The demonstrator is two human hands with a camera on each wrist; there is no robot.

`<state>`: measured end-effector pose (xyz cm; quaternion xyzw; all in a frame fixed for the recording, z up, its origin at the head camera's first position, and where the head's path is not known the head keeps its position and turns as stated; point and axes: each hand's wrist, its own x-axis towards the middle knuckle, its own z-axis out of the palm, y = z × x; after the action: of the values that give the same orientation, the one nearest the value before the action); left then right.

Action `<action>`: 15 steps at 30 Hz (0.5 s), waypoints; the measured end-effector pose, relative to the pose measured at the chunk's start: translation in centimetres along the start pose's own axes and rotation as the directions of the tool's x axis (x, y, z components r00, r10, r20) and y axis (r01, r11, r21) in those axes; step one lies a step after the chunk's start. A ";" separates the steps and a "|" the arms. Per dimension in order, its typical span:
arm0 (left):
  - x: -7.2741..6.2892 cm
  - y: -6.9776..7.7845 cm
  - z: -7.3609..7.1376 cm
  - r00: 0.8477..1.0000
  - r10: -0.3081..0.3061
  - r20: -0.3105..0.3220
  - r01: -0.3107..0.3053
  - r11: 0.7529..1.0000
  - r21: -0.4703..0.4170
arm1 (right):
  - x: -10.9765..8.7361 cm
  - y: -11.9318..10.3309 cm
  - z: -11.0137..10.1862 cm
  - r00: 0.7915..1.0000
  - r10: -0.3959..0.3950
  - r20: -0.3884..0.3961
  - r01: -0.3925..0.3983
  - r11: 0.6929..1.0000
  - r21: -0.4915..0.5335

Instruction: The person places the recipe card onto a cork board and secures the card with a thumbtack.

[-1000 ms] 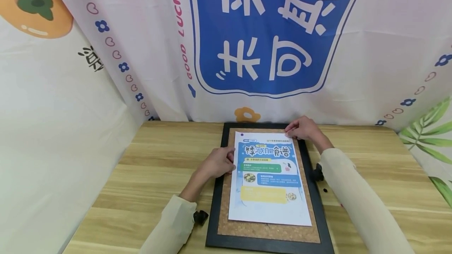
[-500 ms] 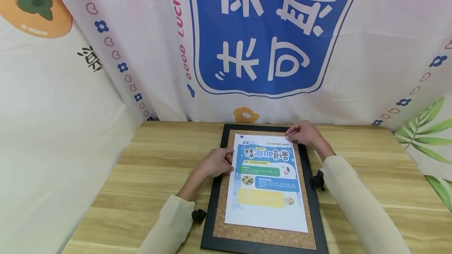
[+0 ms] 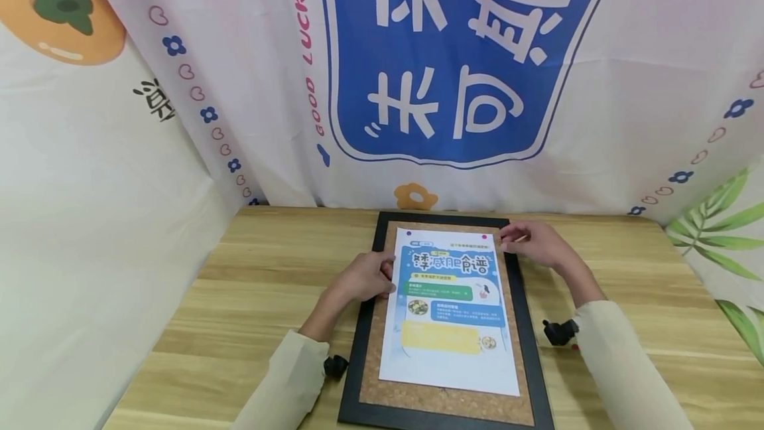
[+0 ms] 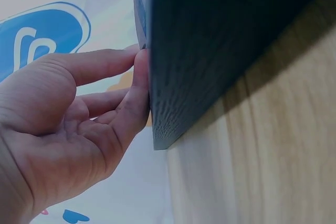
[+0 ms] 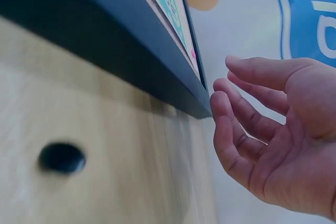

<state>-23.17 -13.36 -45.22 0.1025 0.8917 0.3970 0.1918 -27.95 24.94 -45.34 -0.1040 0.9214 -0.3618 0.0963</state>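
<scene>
A printed poster sheet (image 3: 447, 367) lies on a cork board (image 3: 453, 402) with a black frame (image 3: 352, 377). At its top left corner sits a purple pushpin (image 3: 408, 233), and a pink pushpin (image 3: 484, 237) is at the top right corner. My left hand (image 3: 365, 276) rests its fingertips on the sheet's left edge; the left wrist view shows thumb and fingers meeting beside the frame's side (image 4: 210, 40). Loosely curled and holding nothing, my right hand (image 3: 537, 243) is over the frame's upper right corner. The right wrist view shows its fingers (image 5: 223, 108) apart from the board.
The board lies on a wood-grain table (image 3: 256, 297). A printed curtain (image 3: 286, 118) hangs behind the table's back edge. Right of the board, a small red item (image 3: 575, 347) lies by the right wrist camera (image 3: 560, 332). A dark round spot (image 5: 62, 157) shows on the tabletop.
My right hand has let go at the sheet's top right corner and moved right, baring the pink pushpin there. The board has shifted slightly down in view. My left hand stays at the left edge.
</scene>
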 end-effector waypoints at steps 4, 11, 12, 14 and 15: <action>0.1 -0.1 0.1 1.000 0.012 -0.001 -0.012 1.000 0.015 | -2.0 0.8 -0.4 1.000 0.004 -0.023 -0.004 1.000 -0.007; 0.0 -0.1 0.3 1.000 0.005 -0.009 -0.005 1.000 0.015 | -5.0 1.8 -0.6 1.000 0.007 -0.025 -0.008 1.000 -0.026; 0.0 -0.1 0.3 1.000 0.005 -0.009 -0.005 1.000 0.010 | -5.4 1.9 -0.5 1.000 0.010 -0.020 -0.010 1.000 -0.026; 0.0 0.0 0.2 1.000 0.003 -0.011 -0.003 1.000 0.005 | -6.0 2.0 -0.5 1.000 0.020 -0.008 -0.020 0.999 -0.025; -0.1 0.0 0.2 1.000 0.001 -0.010 -0.001 1.000 0.004 | -6.3 2.0 -0.4 1.000 0.021 -0.003 -0.021 1.000 -0.023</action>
<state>-23.03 -13.27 -45.33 0.1015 0.8934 0.3958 0.1869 -22.26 28.28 -45.78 -0.0947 0.9267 -0.3504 0.0978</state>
